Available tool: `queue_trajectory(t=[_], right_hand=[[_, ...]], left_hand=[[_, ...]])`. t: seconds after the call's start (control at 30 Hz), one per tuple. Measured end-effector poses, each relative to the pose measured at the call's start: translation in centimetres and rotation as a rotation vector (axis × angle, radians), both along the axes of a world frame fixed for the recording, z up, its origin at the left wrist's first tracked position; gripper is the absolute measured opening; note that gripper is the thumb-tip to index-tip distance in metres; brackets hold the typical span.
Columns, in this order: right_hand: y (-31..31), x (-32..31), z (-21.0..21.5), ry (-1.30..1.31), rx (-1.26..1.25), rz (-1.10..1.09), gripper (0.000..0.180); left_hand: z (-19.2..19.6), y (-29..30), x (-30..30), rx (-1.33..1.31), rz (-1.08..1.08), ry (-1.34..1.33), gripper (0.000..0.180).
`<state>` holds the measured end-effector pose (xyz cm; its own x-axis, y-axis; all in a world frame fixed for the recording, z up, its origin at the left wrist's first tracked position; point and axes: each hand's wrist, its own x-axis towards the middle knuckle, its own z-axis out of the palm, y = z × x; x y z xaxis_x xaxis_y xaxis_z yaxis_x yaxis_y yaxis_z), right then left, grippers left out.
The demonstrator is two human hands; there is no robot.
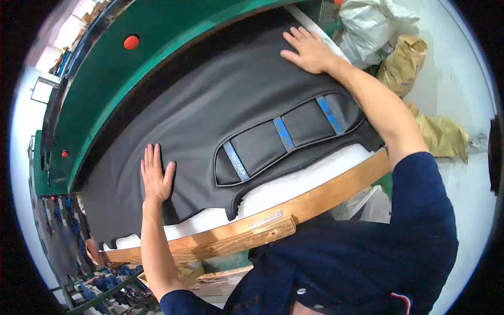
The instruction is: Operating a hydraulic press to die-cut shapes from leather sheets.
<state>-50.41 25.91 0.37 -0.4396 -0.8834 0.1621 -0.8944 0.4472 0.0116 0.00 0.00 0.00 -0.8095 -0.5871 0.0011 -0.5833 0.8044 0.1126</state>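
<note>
A large sheet of black leather-like material (210,100) lies spread over a white surface (304,176). Sewn into it is a long curved panel (260,144) with pale piping and three blue cross strips. My left hand (156,175) rests flat on the left part of the sheet, fingers together and stretched out, thumb apart. Toward the far right edge my right hand (310,51) lies palm down on the same sheet with its fingers spread. Neither hand grips anything. The sheet's near edge is cut unevenly, and white shows beneath it.
A wooden edge board (336,181) runs along the near side. Beyond the sheet stands a green machine frame (100,86) with a red button (131,42). At the right are a whitish plastic bag (367,29) and a tan sack (403,63). Racks with dark items (113,289) stand lower left.
</note>
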Motion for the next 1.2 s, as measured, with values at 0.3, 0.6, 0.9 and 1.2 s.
queue_trajectory(t=[0.3, 0.6, 0.9, 1.2], right_hand=[[-0.5, 2.4, 3.3, 0.146, 0.033, -0.165, 0.070], [-3.4, 26.5, 7.7, -0.462, 0.024, 0.103, 0.035], [-5.4, 31.2, 6.6, -0.336, 0.190, -0.374, 0.034], [-4.2, 29.8, 7.7, -0.434, -0.051, -0.464, 0.038]], left_hand=[[0.4, 0.7, -1.7, 0.007, -0.031, 0.087, 0.075], [-0.6, 0.1, -0.5, 0.053, 0.019, 0.153, 0.082], [0.1, 0.0, -0.9, 0.091, 0.004, 0.134, 0.082], [0.0, 0.5, -1.0, 0.124, -0.022, 0.135, 0.084]])
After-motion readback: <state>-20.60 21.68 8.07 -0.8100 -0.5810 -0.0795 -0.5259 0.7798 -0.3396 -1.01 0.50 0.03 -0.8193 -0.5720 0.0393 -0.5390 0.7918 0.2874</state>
